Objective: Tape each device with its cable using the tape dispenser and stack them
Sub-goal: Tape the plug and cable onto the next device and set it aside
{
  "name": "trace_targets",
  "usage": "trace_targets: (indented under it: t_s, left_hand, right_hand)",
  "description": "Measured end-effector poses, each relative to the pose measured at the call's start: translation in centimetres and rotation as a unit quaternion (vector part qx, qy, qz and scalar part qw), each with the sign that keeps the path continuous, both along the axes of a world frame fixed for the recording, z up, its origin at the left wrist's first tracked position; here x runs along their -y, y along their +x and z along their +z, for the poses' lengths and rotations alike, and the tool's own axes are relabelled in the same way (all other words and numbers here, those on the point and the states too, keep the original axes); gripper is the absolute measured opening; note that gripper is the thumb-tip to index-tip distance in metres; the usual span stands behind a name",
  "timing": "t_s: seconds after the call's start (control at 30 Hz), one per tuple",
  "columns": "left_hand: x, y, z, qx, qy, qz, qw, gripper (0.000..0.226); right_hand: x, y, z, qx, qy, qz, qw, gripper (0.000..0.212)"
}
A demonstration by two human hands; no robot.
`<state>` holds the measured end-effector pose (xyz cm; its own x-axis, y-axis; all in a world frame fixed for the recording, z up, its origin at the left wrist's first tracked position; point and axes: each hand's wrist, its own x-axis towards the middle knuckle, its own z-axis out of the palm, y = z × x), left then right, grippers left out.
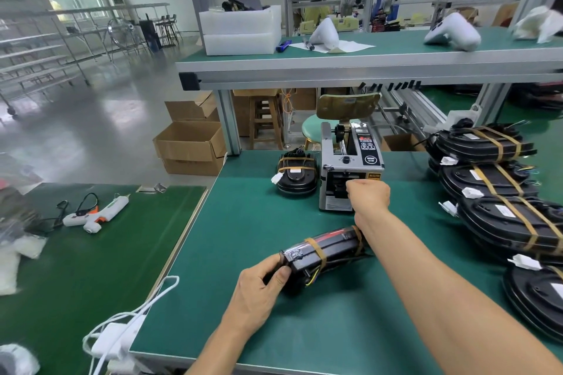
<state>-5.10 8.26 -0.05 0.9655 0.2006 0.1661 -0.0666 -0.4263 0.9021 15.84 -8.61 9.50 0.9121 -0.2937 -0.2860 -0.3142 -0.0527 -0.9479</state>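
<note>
A black device (323, 253) with its cable lies tilted on edge on the green table (259, 222), one tan tape band around its middle. My left hand (259, 289) grips its near end. My right hand (370, 193) reaches to the mouth of the grey tape dispenser (350, 173), fingers curled at the tape outlet; the tape piece itself is hidden. A taped device (297, 175) lies left of the dispenser. Several taped devices (499, 189) are stacked in a row at the right.
A white glue gun (97, 213) lies on the left table. White cable and adapter (122, 335) hang at the table's near left corner. Cardboard boxes (189, 143) stand on the floor. An upper shelf (365, 58) carries white housings and foam trays.
</note>
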Motion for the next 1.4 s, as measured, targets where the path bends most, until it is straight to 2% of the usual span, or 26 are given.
trace_targets:
  t_s: [0.1, 0.17, 0.33, 0.43, 0.6, 0.7, 0.83, 0.93, 1.27, 1.4]
  left_hand:
    - [0.0, 0.0, -0.1, -0.003, 0.0, -0.002, 1.0, 0.039]
    - [0.0, 0.0, -0.1, -0.002, 0.0, -0.002, 1.0, 0.038]
    - [0.1, -0.1, 0.3, 0.006, 0.0, 0.002, 1.0, 0.038]
    - [0.1, -0.1, 0.4, 0.009, 0.0, 0.003, 1.0, 0.038]
    - [0.2, -0.2, 0.4, 0.01, 0.003, 0.006, 1.0, 0.039]
    - [0.1, -0.1, 0.4, 0.006, 0.007, 0.003, 1.0, 0.039]
    - [0.0, -0.1, 0.4, 0.01, 0.002, 0.002, 1.0, 0.039]
    - [0.1, -0.1, 0.5, 0.015, -0.001, 0.004, 1.0, 0.04]
    - [0.3, -0.2, 0.7, 0.02, -0.006, 0.008, 1.0, 0.039]
    - [0.4, -0.2, 0.7, 0.024, -0.008, 0.006, 1.0, 0.038]
  right_hand:
    - [-0.1, 0.9, 0.2, -0.016, 0.049, -0.019, 0.999, 0.02]
    - [-0.3, 1.3, 0.1, -0.029, 0.071, -0.039, 0.996, 0.015]
    - [-1.0, 1.5, 0.1, -0.031, 0.096, -0.094, 0.99, 0.035]
    - [-1.2, 1.4, 0.2, -0.031, 0.08, -0.097, 0.992, 0.032]
    - [0.1, 0.4, 0.6, -0.032, 0.069, -0.037, 0.996, 0.02]
    - [2.4, -2.0, 0.8, 0.013, 0.037, 0.018, 0.999, 0.009]
    - [5.5, -7.5, 0.9, 0.095, 0.031, 0.115, 0.988, 0.021]
    - [6.4, -10.2, -0.1, 0.115, 0.038, 0.173, 0.977, 0.018]
    - [6.0, -11.9, -2.5, 0.125, 0.113, 0.165, 0.972, 0.019]
    - [5.9, -11.9, -2.5, 0.135, 0.105, 0.163, 0.972, 0.021]
